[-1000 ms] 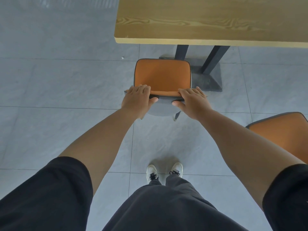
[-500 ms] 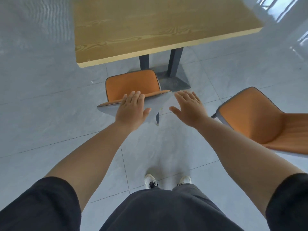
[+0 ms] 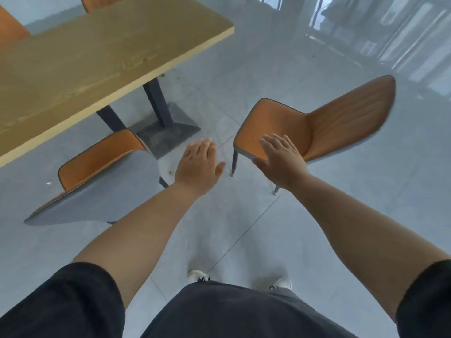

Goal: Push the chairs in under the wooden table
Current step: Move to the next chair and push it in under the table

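Observation:
The wooden table [image 3: 97, 59] fills the upper left on dark legs with a grey base plate [image 3: 170, 132]. An orange chair with a grey back [image 3: 97, 181] stands at the table's near edge, its seat partly under the top. A second orange chair [image 3: 317, 123] stands apart on the floor to the right, its seat turned toward the table. My left hand [image 3: 199, 167] hovers open over the floor between the two chairs, holding nothing. My right hand [image 3: 280, 158] is open with fingers spread, in front of the second chair's seat edge; whether it touches it I cannot tell.
Grey floor tiles [image 3: 244, 228] spread all around. Parts of other orange chairs [image 3: 12, 30] show at the table's far side, top left. Windows or glass panels [image 3: 390, 40] reflect at the top right. My shoes [image 3: 199, 275] and dark trousers are at the bottom.
Both hands have let go of the first chair's backrest and swung to the right. The view turned right, bringing the second chair toward the middle.

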The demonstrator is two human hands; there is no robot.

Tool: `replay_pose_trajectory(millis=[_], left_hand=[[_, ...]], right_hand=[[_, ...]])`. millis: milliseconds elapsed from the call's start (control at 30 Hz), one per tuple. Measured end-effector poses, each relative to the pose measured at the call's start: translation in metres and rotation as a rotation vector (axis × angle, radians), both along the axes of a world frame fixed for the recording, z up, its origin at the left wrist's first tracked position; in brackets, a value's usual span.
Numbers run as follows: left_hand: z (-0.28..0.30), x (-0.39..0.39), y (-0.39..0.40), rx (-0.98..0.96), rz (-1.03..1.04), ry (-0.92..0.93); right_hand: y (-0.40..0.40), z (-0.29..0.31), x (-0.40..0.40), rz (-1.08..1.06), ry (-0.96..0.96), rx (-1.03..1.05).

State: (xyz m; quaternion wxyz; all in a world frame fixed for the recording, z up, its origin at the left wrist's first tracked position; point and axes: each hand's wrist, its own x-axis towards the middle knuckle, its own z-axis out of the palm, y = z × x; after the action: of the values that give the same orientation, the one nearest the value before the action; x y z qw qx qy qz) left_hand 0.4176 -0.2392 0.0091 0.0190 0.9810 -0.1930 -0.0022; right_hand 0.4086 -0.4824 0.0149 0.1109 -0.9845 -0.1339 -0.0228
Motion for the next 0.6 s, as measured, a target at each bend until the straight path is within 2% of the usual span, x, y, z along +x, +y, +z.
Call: replay_pose_trajectory(millis=[333, 600], left_hand=[[0.004, -0.016, -0.216, -0.076, -0.174, -0.027], [0.016, -0.022, -0.362, -0.098, -0.314, -0.034]], right_hand=[[-0.208, 0.011, -0.057, -0.22, -0.062, 0.024], [-0.343, 0.014, -0.101, -0.403, -0.05, 0.019]])
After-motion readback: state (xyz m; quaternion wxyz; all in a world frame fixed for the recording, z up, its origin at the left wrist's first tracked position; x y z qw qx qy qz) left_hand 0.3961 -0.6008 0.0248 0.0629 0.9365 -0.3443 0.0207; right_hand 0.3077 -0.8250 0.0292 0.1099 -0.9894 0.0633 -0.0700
